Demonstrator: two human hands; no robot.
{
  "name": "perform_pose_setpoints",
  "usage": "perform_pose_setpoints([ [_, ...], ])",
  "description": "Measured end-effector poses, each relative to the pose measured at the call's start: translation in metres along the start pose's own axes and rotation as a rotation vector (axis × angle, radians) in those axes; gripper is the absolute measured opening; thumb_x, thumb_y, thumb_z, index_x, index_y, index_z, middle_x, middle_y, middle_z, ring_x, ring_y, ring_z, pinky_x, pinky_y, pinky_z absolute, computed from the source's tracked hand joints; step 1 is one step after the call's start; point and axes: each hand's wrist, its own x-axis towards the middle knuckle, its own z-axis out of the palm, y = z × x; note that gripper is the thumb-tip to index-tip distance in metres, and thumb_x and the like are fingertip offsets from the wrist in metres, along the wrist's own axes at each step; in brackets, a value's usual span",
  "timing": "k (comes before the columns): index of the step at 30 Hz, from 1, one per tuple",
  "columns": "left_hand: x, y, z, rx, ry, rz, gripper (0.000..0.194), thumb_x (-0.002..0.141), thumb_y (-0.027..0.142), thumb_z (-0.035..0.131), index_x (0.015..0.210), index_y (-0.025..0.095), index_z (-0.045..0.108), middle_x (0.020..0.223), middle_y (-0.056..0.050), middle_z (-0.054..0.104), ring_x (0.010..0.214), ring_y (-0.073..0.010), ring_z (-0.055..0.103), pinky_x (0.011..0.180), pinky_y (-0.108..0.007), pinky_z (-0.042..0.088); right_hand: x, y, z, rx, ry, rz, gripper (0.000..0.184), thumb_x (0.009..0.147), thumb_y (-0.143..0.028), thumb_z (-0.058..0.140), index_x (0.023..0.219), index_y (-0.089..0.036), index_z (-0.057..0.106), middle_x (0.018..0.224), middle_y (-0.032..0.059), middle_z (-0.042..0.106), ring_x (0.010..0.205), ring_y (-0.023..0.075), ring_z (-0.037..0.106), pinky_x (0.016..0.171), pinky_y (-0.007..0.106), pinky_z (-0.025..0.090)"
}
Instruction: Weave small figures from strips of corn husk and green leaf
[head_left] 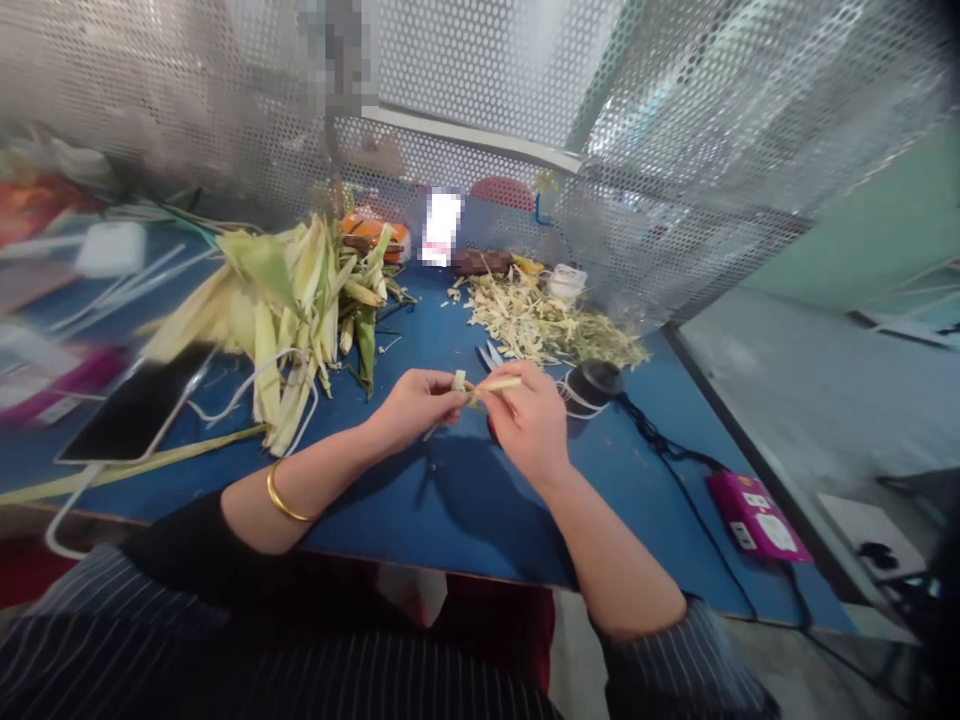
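Note:
My left hand (426, 405) is closed in a pinch on a small pale-green strip of corn husk (460, 380) that sticks up above the fingertips. Its fingers meet those of my right hand (531, 420) over the middle of the table. Across the fingers of the right hand lies a thin, pale yellow husk roll (501, 384), its tip pointing right. The exact grip where the fingertips meet is too small to make out. Just behind the hands, the blades of scissors (490, 355) show, while the right hand hides most of their length.
Corn husks (289, 310) are heaped at the left, beside a phone (139, 405) on a white cable. Shredded husk (525, 320) lies at the back. A black thread spool (594, 385) stands right of my hand; a pink power box (757, 518) sits near the right edge. Perforated panels rise behind.

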Motion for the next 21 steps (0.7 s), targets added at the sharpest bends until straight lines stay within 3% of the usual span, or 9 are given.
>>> perform_pose_setpoints([
  [3, -0.002, 0.002, 0.0, 0.048, -0.104, -0.012, 0.013, 0.073, 0.025, 0.061, 0.065, 0.014, 0.063, 0.053, 0.003, 0.052, 0.052, -0.007, 0.047, 0.056, -0.02, 0.04, 0.001, 0.004, 0.004, -0.064, -0.1, 0.137, 0.019, 0.089, -0.028, 0.048, 0.075, -0.019, 0.058, 0.075, 0.0046, 0.062, 0.067, 0.016, 0.055, 0.062, 0.028, 0.038],
  [7, -0.001, -0.001, 0.001, 0.095, -0.127, -0.019, 0.017, 0.074, 0.029, 0.06, 0.063, 0.016, 0.059, 0.054, 0.003, 0.052, 0.053, -0.0072, 0.048, 0.056, -0.02, 0.041, 0.0, 0.006, 0.009, -0.132, -0.208, 0.255, 0.023, 0.089, -0.034, 0.045, 0.072, -0.02, 0.053, 0.057, 0.0001, 0.053, 0.051, 0.0138, 0.044, 0.051, 0.026, 0.025],
  [12, 0.001, -0.012, 0.004, 0.179, -0.064, -0.018, 0.025, 0.072, 0.035, 0.065, 0.086, 0.015, 0.066, 0.066, 0.0, 0.062, 0.056, -0.0098, 0.056, 0.051, -0.021, 0.042, -0.002, 0.005, 0.015, -0.051, -0.183, 0.363, 0.02, 0.086, -0.031, 0.047, 0.069, -0.021, 0.051, 0.057, -0.0016, 0.051, 0.052, 0.0124, 0.043, 0.053, 0.025, 0.026],
  [16, 0.001, -0.015, 0.005, 0.157, 0.057, 0.027, 0.035, 0.072, 0.031, 0.067, 0.103, 0.014, 0.065, 0.066, -0.001, 0.064, 0.053, -0.0099, 0.058, 0.045, -0.019, 0.038, -0.002, 0.003, 0.017, 0.047, -0.203, 0.424, 0.019, 0.084, -0.031, 0.049, 0.068, -0.021, 0.049, 0.058, -0.0021, 0.053, 0.055, 0.0128, 0.047, 0.055, 0.024, 0.028],
  [21, 0.003, -0.015, 0.005, 0.105, 0.108, 0.03, 0.03, 0.071, 0.031, 0.069, 0.096, 0.013, 0.066, 0.062, -0.001, 0.062, 0.049, -0.0085, 0.056, 0.041, -0.018, 0.034, -0.001, 0.004, 0.017, 0.12, -0.191, 0.472, 0.024, 0.085, -0.035, 0.047, 0.065, -0.021, 0.046, 0.054, -0.0028, 0.052, 0.053, 0.0128, 0.047, 0.055, 0.025, 0.03],
])
